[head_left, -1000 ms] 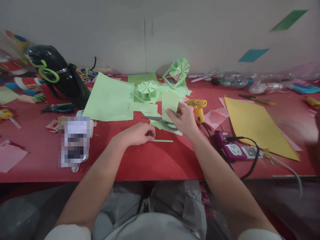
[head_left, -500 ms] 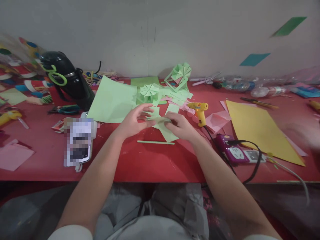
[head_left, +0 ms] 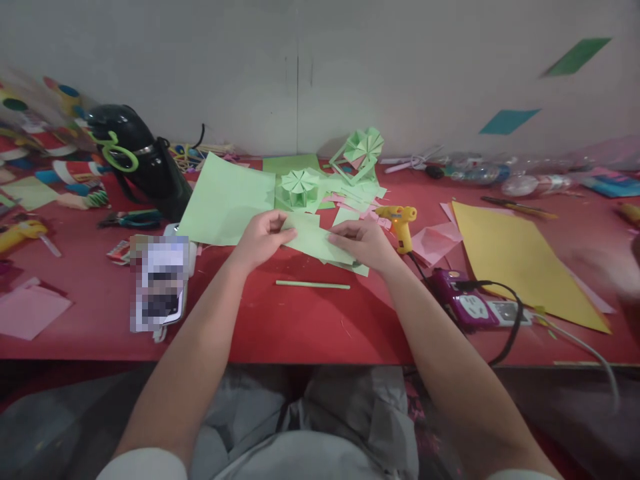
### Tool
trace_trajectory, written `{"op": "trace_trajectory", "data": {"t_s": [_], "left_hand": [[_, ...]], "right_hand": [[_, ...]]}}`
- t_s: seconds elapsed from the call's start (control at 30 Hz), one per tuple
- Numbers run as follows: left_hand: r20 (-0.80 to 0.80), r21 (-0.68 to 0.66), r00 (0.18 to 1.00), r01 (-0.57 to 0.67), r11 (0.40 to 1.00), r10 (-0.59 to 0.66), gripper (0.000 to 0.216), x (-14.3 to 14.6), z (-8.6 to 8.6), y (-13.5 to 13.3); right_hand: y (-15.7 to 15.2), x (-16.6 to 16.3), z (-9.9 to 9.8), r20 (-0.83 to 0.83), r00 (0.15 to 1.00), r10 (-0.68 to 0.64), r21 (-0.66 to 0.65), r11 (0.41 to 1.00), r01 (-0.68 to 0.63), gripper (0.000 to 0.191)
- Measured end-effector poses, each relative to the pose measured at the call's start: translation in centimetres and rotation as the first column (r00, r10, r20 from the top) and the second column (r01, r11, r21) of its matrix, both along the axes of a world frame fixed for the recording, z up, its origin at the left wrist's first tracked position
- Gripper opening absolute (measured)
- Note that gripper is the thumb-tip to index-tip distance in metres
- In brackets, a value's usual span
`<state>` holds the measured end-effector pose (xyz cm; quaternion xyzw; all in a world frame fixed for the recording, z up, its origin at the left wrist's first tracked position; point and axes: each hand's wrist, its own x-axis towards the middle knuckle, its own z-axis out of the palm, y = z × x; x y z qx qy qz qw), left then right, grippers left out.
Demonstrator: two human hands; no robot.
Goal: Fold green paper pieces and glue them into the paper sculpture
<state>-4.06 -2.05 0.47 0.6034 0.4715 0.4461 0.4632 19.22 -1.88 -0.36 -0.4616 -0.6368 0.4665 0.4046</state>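
Between my two hands a piece of light green paper [head_left: 313, 239] is held by its ends, above the red table [head_left: 300, 327]. My left hand [head_left: 263, 239] pinches the left end between thumb and fingers. The right end sits in the closed fingers of my right hand [head_left: 363, 245]. Another green scrap pokes out beneath the held paper. Nearer to me lies a thin rolled green paper stick [head_left: 313, 285]. Just beyond my hands stands a small folded green paper wheel shape [head_left: 299, 187]. A large green sheet [head_left: 227, 200] lies to the left.
A yellow glue gun [head_left: 400, 223] stands right of my right hand, its cord running to a purple power strip [head_left: 467, 303]. Yellow paper [head_left: 520, 260] lies farther right. Left are a phone [head_left: 163, 283] and a black bottle [head_left: 145, 160]. A folded green paper model [head_left: 363, 153] is at the back.
The green paper has turned from edge-on to face-up, stretched between both hands. My left fingers have closed on its left end, and my right hand has shifted slightly.
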Motion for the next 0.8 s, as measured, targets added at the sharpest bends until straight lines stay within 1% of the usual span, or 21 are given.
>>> {"op": "trace_trajectory", "data": {"t_s": [0.17, 0.23, 0.33, 0.4, 0.47, 0.53, 0.67, 0.73, 0.8], "left_hand": [[0.050, -0.077, 0.986, 0.162, 0.984, -0.158, 0.034, -0.1, 0.5, -0.2], [0.007, -0.070, 0.988, 0.154, 0.986, -0.154, 0.032, -0.1, 0.5, -0.2], [-0.116, -0.012, 0.988, 0.102, 0.995, -0.103, 0.023, 0.0, 0.1, -0.2], [-0.165, 0.029, 0.980, 0.118, 0.993, -0.111, 0.023, 0.2, -0.1, -0.2], [-0.176, 0.042, 0.973, 0.160, 0.986, -0.150, 0.024, 0.4, -0.3, -0.1], [-0.189, 0.046, 0.969, 0.173, 0.984, -0.162, 0.025, 0.4, -0.5, 0.0], [-0.196, 0.076, 0.975, 0.122, 0.990, -0.105, 0.024, -0.1, -0.4, 0.2], [-0.160, 0.043, 0.979, 0.136, 0.990, -0.128, 0.027, -0.5, -0.3, 0.3], [-0.119, -0.024, 0.977, 0.178, 0.984, -0.179, 0.032, -0.7, -0.2, 0.3]], "right_hand": [[0.1, 0.5, 0.3, -0.002, 1.000, -0.022, 0.023, 0.999, 0.022, 0.033], [-0.1, 0.5, 0.5, 0.020, 1.000, -0.012, 0.042, 0.999, 0.011, 0.033], [-0.3, 0.4, 0.8, 0.079, 0.997, 0.026, 0.086, 0.996, -0.032, 0.031], [-0.5, 0.3, 0.9, 0.119, 0.991, 0.057, 0.101, 0.992, -0.069, 0.029], [-0.5, 0.2, 0.9, 0.135, 0.988, 0.082, 0.086, 0.992, -0.094, 0.029], [-0.5, 0.3, 0.8, 0.125, 0.987, 0.104, 0.037, 0.993, -0.109, 0.032], [-0.2, 0.6, 0.6, 0.111, 0.989, 0.096, -0.011, 0.995, -0.095, 0.036], [-0.1, 0.8, 0.4, 0.102, 0.992, 0.078, -0.005, 0.997, -0.078, 0.037], [0.0, 0.8, 0.3, 0.073, 0.994, 0.075, -0.005, 0.997, -0.075, 0.037]]}}
